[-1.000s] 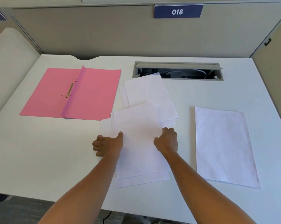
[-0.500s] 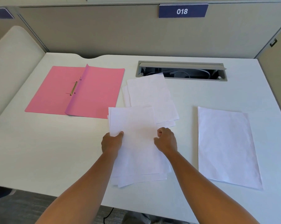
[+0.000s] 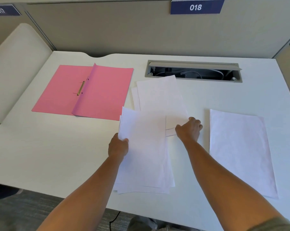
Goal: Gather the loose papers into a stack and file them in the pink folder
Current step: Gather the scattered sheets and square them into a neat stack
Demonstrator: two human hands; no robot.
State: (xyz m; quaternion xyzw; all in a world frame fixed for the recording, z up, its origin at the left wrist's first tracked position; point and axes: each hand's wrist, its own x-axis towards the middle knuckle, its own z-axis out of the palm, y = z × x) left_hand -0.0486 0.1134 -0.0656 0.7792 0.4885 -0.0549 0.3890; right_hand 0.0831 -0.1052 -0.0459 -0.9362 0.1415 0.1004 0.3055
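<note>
A pink folder (image 3: 97, 92) lies open at the back left of the white desk, its brass fastener (image 3: 81, 88) showing at the fold. My left hand (image 3: 118, 146) grips the left edge of a gathered stack of white papers (image 3: 144, 152) near the desk's front. My right hand (image 3: 189, 129) rests curled on the lower right corner of a second pile of sheets (image 3: 159, 95) behind the stack. Whether it pinches those sheets I cannot tell. Another white sheet (image 3: 239, 150) lies alone to the right.
An open cable tray (image 3: 193, 71) is set into the desk (image 3: 41, 155) at the back. Grey partition walls (image 3: 107, 34) close the back and sides, with a blue 018 sign (image 3: 195, 7). The desk's front edge runs just below the stack.
My right hand let go of the stack's right edge and moved up and right onto the pile behind. My left hand keeps its hold on the stack's left edge.
</note>
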